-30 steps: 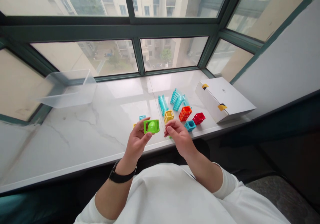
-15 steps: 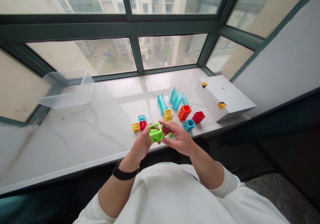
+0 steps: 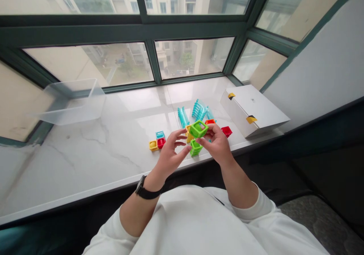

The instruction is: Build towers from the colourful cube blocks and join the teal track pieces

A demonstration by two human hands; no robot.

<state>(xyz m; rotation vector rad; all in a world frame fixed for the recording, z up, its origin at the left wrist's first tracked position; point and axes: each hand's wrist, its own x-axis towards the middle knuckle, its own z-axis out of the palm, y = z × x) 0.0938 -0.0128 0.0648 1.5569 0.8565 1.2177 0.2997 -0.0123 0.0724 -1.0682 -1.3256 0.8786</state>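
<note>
A green hollow toy block (image 3: 198,129) is gripped by my right hand (image 3: 218,143), its fingers on the block's right side. My left hand (image 3: 172,150) is open just left of the block, thumb and fingers apart. Below the held block, another green block (image 3: 195,148) stands on the sill near its front edge. A yellow block (image 3: 189,134) stands behind, partly covered. To the left sit small yellow (image 3: 153,146), red (image 3: 161,143) and light-blue (image 3: 159,135) blocks, close together. An orange block (image 3: 210,121) and a dark red block (image 3: 226,131) show beyond my right hand.
Clear turquoise track pieces (image 3: 183,117) lie behind the blocks on the white marble sill (image 3: 119,133). A clear plastic bin (image 3: 76,109) stands at the left by the window. A white box (image 3: 260,107) with yellow-black tabs sits at the right.
The green block has passed from my left hand to my right and moved up and right. My left hand has opened. The green block on the sill now shows more fully.
</note>
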